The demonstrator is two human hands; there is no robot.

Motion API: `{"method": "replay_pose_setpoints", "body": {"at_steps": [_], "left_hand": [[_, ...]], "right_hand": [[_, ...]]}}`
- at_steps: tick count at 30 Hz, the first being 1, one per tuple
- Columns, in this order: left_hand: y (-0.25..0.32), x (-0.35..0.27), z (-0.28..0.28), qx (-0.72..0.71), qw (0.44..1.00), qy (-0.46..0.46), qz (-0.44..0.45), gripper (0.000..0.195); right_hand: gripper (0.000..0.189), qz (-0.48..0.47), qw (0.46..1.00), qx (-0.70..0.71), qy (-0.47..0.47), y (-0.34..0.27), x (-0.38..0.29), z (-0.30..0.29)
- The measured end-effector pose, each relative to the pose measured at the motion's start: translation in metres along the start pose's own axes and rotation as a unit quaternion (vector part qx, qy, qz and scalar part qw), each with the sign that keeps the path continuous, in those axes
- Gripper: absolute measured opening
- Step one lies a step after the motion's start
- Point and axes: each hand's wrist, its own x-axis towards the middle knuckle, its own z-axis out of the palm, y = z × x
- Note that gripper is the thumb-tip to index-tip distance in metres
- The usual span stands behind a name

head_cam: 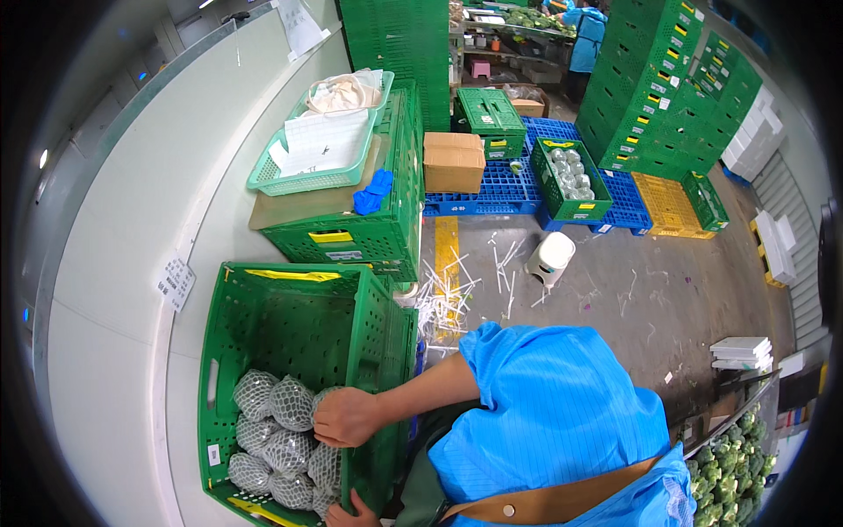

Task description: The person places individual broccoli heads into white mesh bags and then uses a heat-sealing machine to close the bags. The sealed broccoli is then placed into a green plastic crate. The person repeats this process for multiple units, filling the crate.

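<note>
My right hand (346, 417) is curled against a round item in white foam netting (323, 399) at the right inside wall of a green plastic crate (361, 316); the fingertips are hidden. Several more netted round items (290, 403) lie in the near part of this crate, and bare crate floor and wall show beyond them. My left hand (352, 512), cut off by the bottom edge of the picture, rests at the crate's near right rim, thumb raised; its grip is partly hidden. The blue sleeve of my right arm fills the lower middle.
Beyond stands another green crate (290, 247) bearing mint baskets (309, 181) and a blue glove (373, 192). White strips (448, 296) litter the floor near a white stool (552, 258). Blue pallets (504, 181) hold crates and a carton (453, 163). Broccoli (728, 468) lies lower right. A person (586, 39) stands far back.
</note>
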Motion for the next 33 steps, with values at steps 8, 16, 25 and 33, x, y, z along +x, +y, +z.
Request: {"method": "replay_pose_setpoints", "body": {"at_steps": [8,16,25,33], "left_hand": [[-0.009,-0.011,0.018,-0.022,1.0,0.016,0.006,0.042],[-0.01,-0.013,0.01,-0.019,0.997,-0.081,-0.005,0.04],[-0.005,0.029,-0.048,-0.572,0.732,0.275,-0.247,0.045],[-0.014,0.059,-0.097,-0.795,0.472,0.373,-0.071,0.053]], "right_hand": [[0.021,-0.036,0.999,0.018,-0.006,0.003,0.0,0.002],[0.02,-0.058,0.998,0.011,-0.019,0.004,0.001,-0.005],[0.022,-0.055,0.97,0.229,-0.054,-0.022,0.005,-0.001],[0.043,0.074,0.592,0.691,-0.408,-0.167,0.02,0.023]]}}
